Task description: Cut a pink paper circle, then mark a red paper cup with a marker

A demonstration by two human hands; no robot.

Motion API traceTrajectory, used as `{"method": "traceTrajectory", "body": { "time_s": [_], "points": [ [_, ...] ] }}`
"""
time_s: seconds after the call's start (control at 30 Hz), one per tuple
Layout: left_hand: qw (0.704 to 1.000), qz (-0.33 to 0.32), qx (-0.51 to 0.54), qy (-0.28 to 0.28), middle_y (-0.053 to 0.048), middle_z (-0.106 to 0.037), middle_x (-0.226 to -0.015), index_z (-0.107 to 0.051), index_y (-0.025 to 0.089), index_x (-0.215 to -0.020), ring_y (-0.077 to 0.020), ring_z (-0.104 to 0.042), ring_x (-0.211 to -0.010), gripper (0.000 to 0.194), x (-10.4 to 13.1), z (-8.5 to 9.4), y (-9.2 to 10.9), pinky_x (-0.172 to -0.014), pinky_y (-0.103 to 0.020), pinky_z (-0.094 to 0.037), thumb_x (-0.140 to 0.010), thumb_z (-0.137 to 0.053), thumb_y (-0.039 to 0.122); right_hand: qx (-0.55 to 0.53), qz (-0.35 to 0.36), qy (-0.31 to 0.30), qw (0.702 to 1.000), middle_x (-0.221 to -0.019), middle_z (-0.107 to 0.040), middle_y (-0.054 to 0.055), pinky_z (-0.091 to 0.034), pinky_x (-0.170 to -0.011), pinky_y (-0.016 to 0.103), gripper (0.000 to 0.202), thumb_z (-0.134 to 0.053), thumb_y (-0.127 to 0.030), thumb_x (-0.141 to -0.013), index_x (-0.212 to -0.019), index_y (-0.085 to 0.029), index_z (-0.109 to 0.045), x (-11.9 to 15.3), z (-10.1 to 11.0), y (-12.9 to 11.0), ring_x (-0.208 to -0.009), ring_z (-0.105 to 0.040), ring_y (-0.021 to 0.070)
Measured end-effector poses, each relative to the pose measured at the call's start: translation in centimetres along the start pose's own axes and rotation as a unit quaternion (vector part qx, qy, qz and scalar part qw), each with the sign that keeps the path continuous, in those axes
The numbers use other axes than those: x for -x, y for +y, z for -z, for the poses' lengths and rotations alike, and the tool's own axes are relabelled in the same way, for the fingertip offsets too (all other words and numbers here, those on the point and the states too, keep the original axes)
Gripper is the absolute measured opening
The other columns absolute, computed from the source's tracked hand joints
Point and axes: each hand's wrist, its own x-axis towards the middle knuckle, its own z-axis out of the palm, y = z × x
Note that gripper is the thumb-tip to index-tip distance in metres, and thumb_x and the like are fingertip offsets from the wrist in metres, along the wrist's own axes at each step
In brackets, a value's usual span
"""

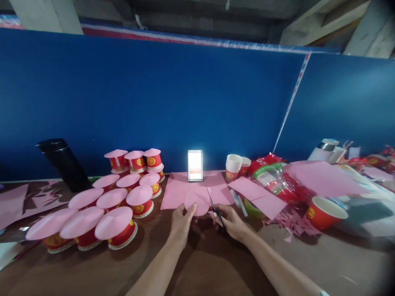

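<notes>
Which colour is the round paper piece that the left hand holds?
Pink. The paper circle in the left hand shows best in the head view.

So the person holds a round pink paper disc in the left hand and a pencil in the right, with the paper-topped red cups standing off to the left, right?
Not quite: the right hand holds dark-handled scissors, not a pencil. The head view shows the blades at the edge of the round pink paper disc, held by the left hand, with the paper-topped red cups off to the left.
</notes>
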Motion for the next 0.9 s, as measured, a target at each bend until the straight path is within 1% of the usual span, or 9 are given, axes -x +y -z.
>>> {"method": "traceTrajectory", "body": {
  "time_s": [0.23, 0.4, 0.57, 0.7, 0.77, 0.9],
  "points": [
    [1.0, -0.003, -0.015, 0.012, -0.003, -0.062, -0.061, -0.065, 0.01, -0.081, -0.0083, -0.05, -0.044, 0.04, 0.1, -0.2, 0.21, -0.043, -0.02, -0.041, -0.06, -0.068, 0.044, 0.003, 0.0, 0.004, 1.0, -0.06, -0.052, -0.003, -0.041, -0.045, 0.019, 0.037, -0.062, -0.044, -0.073, -0.095, -0.015, -0.059, 0.02, -0.02, 0.0, -0.048, -0.047, 0.0073],
    [0.999, -0.025, -0.023, -0.012, -0.004, -0.063, -0.064, -0.063, 0.009, -0.082, -0.0115, -0.054, -0.053, 0.039, 0.12, -0.08, 0.18, -0.045, -0.02, -0.042, -0.063, -0.067, 0.043, -0.005, 0.008, 0.005, 1.0, -0.061, -0.05, -0.003, -0.041, -0.046, 0.019, 0.035, -0.061, -0.042, -0.074, -0.096, -0.015, -0.058, 0.06, -0.09, 0.12, -0.049, -0.047, 0.0073],
    [0.999, -0.024, -0.032, -0.018, -0.004, -0.063, -0.063, -0.063, 0.01, -0.08, -0.0113, -0.053, -0.051, 0.038, 0.08, 0.09, 0.18, -0.046, -0.021, -0.043, -0.065, -0.065, 0.044, -0.014, 0.005, 0.011, 1.0, -0.061, -0.05, -0.003, -0.04, -0.046, 0.019, 0.034, -0.063, -0.043, -0.073, -0.092, -0.015, -0.059, 0.02, -0.23, 0.21, -0.049, -0.047, 0.0074],
    [0.999, -0.021, -0.03, -0.02, -0.003, -0.062, -0.06, -0.063, 0.01, -0.079, -0.0114, -0.053, -0.049, 0.039, 0.15, 0.0, 0.37, -0.045, -0.021, -0.042, -0.063, -0.066, 0.045, -0.022, 0.005, 0.015, 1.0, -0.062, -0.05, -0.003, -0.04, -0.046, 0.019, 0.035, -0.064, -0.044, -0.071, -0.09, -0.015, -0.058, -0.11, -0.26, 0.56, -0.051, -0.046, 0.0076],
    [0.999, -0.019, -0.025, -0.019, -0.003, -0.062, -0.061, -0.063, 0.01, -0.08, -0.0122, -0.054, -0.051, 0.04, 0.16, -0.02, 0.37, -0.045, -0.021, -0.042, -0.063, -0.066, 0.045, -0.019, 0.008, 0.017, 1.0, -0.063, -0.049, -0.003, -0.04, -0.046, 0.018, 0.033, -0.063, -0.044, -0.072, -0.088, -0.015, -0.057, -0.14, -0.26, 0.73, -0.051, -0.045, 0.0073],
    [0.999, -0.016, -0.023, -0.023, -0.003, -0.063, -0.066, -0.062, 0.01, -0.09, -0.0128, -0.056, -0.054, 0.043, 0.06, 0.05, 0.1, -0.048, -0.022, -0.044, -0.065, -0.064, 0.045, -0.005, 0.016, 0.001, 1.0, -0.063, -0.048, -0.003, -0.039, -0.046, 0.018, 0.028, -0.061, -0.041, -0.075, -0.084, -0.014, -0.056, -0.15, -0.27, 0.77, -0.051, -0.045, 0.007]
  ]
}}
